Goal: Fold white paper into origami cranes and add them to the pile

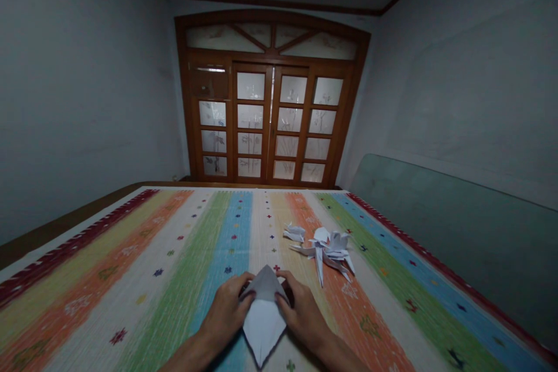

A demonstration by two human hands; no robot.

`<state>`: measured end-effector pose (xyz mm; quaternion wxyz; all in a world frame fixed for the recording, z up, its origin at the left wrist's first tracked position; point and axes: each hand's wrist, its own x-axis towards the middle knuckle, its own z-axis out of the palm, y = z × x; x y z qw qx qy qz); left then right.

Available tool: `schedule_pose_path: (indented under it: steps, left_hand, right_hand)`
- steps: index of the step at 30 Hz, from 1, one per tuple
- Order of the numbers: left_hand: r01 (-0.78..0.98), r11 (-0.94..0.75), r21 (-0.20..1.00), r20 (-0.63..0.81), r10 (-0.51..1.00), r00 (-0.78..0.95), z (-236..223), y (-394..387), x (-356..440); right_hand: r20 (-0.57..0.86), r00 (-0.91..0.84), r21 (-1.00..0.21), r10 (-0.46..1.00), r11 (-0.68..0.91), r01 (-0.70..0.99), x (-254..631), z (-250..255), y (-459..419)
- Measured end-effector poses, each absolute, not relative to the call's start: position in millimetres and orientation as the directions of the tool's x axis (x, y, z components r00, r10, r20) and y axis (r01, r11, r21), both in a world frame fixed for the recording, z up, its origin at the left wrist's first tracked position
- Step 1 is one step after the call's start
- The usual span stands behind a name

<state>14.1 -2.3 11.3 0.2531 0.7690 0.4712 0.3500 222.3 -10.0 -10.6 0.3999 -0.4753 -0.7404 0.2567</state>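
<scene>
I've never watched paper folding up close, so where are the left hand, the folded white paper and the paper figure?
left hand (224, 313), head view, back of the hand
folded white paper (264, 331), head view, lower flap
paper figure (328, 249), head view, folded middle

Dim grey plastered walls (78, 93) rise on both sides to a dark wooden ceiling trim (270, 3). Straight ahead stand wood-framed glazed doors (270, 122) with frosted, bamboo-patterned panes under an arched fanlight (272, 38), which lets in soft daylight. A green-tinted glass panel (440, 232) stands along the right wall.
</scene>
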Motion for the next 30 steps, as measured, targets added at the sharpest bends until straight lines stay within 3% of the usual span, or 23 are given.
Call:
schedule_pose_path:
  steps: [14, 19, 23, 30]
  left_hand:
    - [0.596, -0.362, 0.717, 0.297, 0.932, 0.209, -6, 6, 14]
    - [0.513, -0.372, 0.774, 0.271, 0.926, 0.262, 11, 2, 17]
    - [0.491, -0.349, 0.798, 0.255, 0.934, 0.250, 19, 1, 16]
    - [0.521, -0.334, 0.785, 0.271, 0.942, 0.197, 14, 2, 16]
  right_hand:
    - [0.221, -0.241, -0.815, 0.945, 0.315, 0.487, 224, -8, -11]
    - [0.160, -0.387, -0.938, 0.908, 0.262, 0.227, 235, 3, -7]
    - [0.108, -0.474, -0.993, 0.874, 0.118, -0.008, 244, 5, 1]
    - [0.114, -0.466, -0.993, 0.877, 0.120, -0.017, 241, -5, 6]
